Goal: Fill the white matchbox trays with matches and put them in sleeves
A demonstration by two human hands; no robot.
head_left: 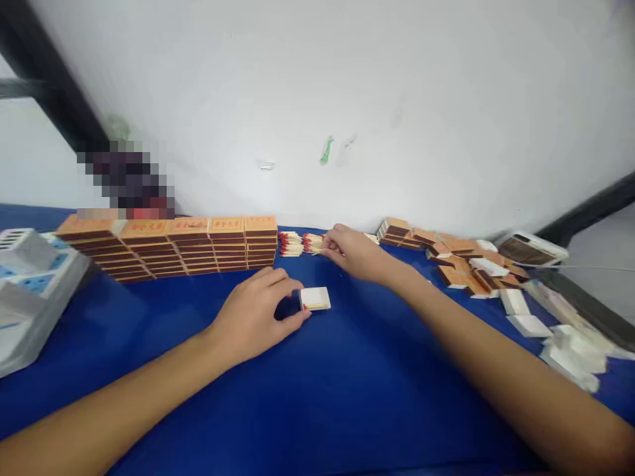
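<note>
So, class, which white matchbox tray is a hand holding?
The tray in the left hand, with matches along its near side; the other white trays lie untouched at the right.

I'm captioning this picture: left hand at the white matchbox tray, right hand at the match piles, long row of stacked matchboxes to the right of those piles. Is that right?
Not quite: the head view shows the long row of stacked matchboxes standing to the left of the match piles. The left hand is at the white matchbox tray, and the right hand at the piles.

Matches (317, 306) in tray (315, 295), match piles (292, 244) behind, stacked matchboxes (198, 246) left; loose matchboxes (459, 266) right
</note>
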